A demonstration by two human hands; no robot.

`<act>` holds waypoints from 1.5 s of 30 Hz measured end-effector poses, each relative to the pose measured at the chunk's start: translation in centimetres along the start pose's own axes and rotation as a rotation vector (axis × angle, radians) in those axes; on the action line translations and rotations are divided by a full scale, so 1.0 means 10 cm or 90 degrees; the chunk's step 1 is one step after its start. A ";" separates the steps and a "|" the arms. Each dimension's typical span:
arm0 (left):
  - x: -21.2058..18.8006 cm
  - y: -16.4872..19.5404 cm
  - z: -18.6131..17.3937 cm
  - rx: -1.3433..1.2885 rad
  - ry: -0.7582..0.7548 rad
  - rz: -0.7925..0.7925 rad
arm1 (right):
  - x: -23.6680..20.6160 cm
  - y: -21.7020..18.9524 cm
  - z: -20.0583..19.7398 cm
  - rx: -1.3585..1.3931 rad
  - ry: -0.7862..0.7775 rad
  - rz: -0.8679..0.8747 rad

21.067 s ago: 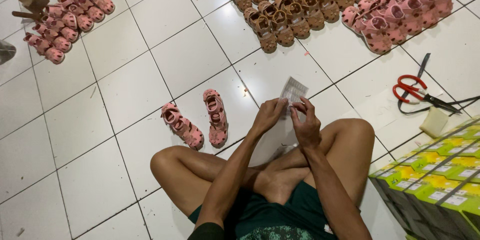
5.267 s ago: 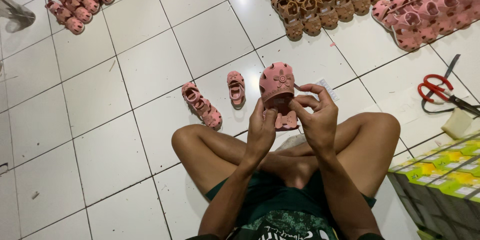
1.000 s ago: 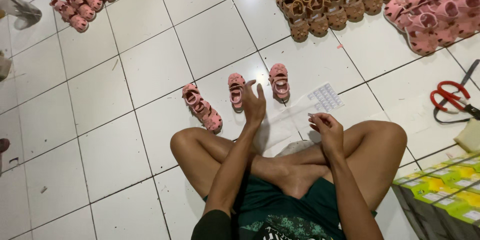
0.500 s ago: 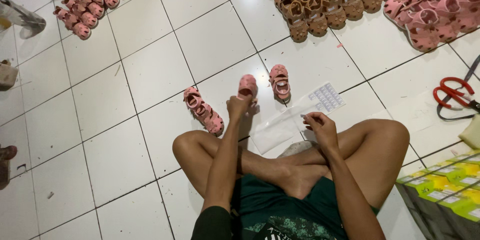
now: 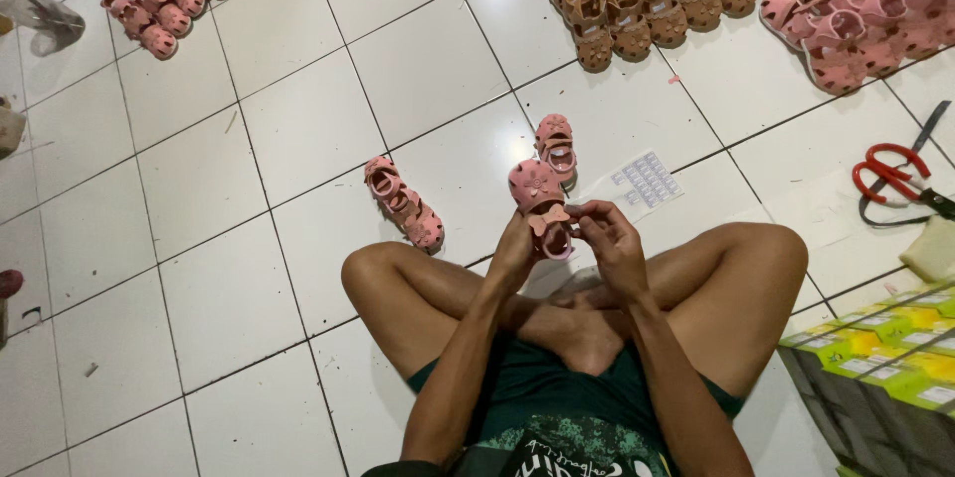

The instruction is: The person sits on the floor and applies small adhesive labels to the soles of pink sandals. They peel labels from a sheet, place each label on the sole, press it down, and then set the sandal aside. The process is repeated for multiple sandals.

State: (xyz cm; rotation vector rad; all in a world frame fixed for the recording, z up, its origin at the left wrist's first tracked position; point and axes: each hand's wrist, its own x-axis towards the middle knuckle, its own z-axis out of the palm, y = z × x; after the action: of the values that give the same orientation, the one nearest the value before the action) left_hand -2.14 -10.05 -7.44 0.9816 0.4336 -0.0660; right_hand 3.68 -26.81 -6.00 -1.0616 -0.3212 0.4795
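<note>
A white sheet of small rectangular labels (image 5: 645,182), set in rows, lies flat on the white tiled floor (image 5: 298,139), just right of the single pink sandal (image 5: 556,146). At the lower right edge stands a stack of cardboard boxes (image 5: 880,358), their tops yellow and green with small white tags.

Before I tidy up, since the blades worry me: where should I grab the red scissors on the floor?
Take the red scissors by the red loop handles, coming from the left, the open tile side. The loops point left and lie flat, while the dark blades run right toward the frame edge.
</note>
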 end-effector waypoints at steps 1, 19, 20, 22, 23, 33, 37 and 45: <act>-0.06 0.09 0.05 -0.066 -0.036 -0.007 | 0.01 -0.04 0.05 -0.024 -0.001 -0.016; -0.59 0.76 0.50 0.087 -0.039 0.184 | -0.10 -0.75 0.40 -0.111 0.056 -0.027; -0.59 0.74 0.49 0.111 -0.021 0.197 | -0.08 -0.77 0.42 -0.126 0.066 -0.015; -0.61 0.73 0.50 0.174 -0.001 0.242 | -0.03 -0.82 0.47 -0.150 0.076 -0.005; -0.63 0.72 0.52 0.205 0.009 0.264 | -0.02 -0.83 0.49 -0.158 0.073 -0.005; -0.73 0.85 0.67 0.220 0.044 0.234 | 0.06 -0.95 0.67 -0.280 0.115 -0.003; -0.72 0.87 0.68 0.182 0.018 0.236 | 0.07 -0.95 0.66 -0.296 0.117 -0.002; -0.72 0.84 0.68 0.216 0.028 0.248 | 0.09 -0.90 0.61 -0.244 0.094 -0.022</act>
State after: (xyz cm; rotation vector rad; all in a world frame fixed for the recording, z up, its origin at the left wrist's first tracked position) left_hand -4.46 -11.85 5.22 1.3889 0.2681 0.2408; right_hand 3.52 -25.33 4.78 -1.4543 -0.3062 0.3114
